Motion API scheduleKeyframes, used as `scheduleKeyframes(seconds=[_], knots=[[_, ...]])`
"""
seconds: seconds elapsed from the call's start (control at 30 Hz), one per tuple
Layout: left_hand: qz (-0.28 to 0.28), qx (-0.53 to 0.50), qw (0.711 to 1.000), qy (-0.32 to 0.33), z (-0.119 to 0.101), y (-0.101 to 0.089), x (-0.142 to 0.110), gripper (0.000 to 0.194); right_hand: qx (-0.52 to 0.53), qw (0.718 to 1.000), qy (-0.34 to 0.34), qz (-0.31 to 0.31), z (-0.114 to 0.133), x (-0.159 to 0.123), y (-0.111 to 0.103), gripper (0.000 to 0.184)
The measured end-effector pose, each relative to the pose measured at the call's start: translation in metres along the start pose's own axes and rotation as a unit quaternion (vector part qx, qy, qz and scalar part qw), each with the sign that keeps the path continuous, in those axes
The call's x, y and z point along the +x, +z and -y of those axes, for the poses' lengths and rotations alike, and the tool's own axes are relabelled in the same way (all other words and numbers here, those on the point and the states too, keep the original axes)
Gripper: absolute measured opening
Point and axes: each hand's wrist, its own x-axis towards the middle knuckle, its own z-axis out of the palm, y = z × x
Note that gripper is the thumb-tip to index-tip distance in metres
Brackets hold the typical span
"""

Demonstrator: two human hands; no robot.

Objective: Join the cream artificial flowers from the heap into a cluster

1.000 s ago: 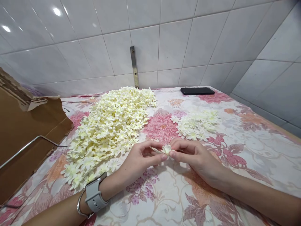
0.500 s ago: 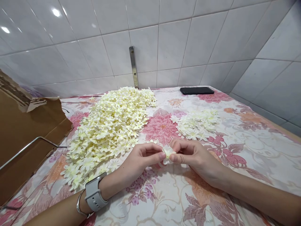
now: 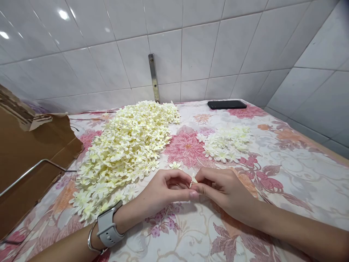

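Note:
A small white artificial flower [image 3: 193, 179] is held low over the table between my two hands, mostly covered by the fingertips. My right hand [image 3: 225, 185] pinches it between thumb and forefinger. My left hand [image 3: 165, 187] has its thumb and fingertips closed against the flower from the other side. One loose flower [image 3: 175, 165] lies just beyond the left fingers. A big heap of cream-white flowers [image 3: 131, 140] spreads on the left, reaching close to my left wrist. Beyond my right hand lies a smaller flower pile [image 3: 227, 143].
A flower-patterned cloth [image 3: 297, 174] covers the table. At the left stands a torn cardboard box [image 3: 32, 145] with a bent metal rod [image 3: 29, 173] in front of it. A black phone [image 3: 227, 104] lies at the back, near the tiled wall [image 3: 200, 49] with its metal bracket [image 3: 153, 78].
The flower has turned from facing me to a narrow edge view, more hidden by the fingers. My hands have drawn closer together, and the left thumb has moved slightly down and right.

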Motion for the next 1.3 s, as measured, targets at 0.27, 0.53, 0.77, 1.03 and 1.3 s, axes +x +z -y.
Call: scheduleKeyframes(seconds=[0.27,0.53,0.77,1.03,1.3], knots=[[-0.042,0.014,0.999,0.025,0.0008,0.0001,0.0025,0.009,0.023,0.999,0.026,0.025,0.0008,0.0028,-0.0038,0.020],[-0.029,0.036,0.999,0.029,-0.0002,-0.0006,0.0017,0.013,0.004,1.000,-0.027,0.014,0.0010,0.0024,-0.0027,0.025],[-0.019,0.051,0.998,0.030,-0.0025,0.0004,0.0012,0.015,0.004,0.999,-0.034,0.010,0.0057,-0.0010,-0.0039,0.030],[-0.069,0.036,0.997,0.020,-0.0021,0.0003,0.0027,0.018,0.176,0.980,0.081,-0.043,0.0032,0.0033,-0.0040,0.023],[-0.088,0.055,0.994,0.034,-0.0024,0.0013,0.0024,0.020,0.104,0.973,0.067,-0.192,-0.0011,0.0031,-0.0027,0.038]])
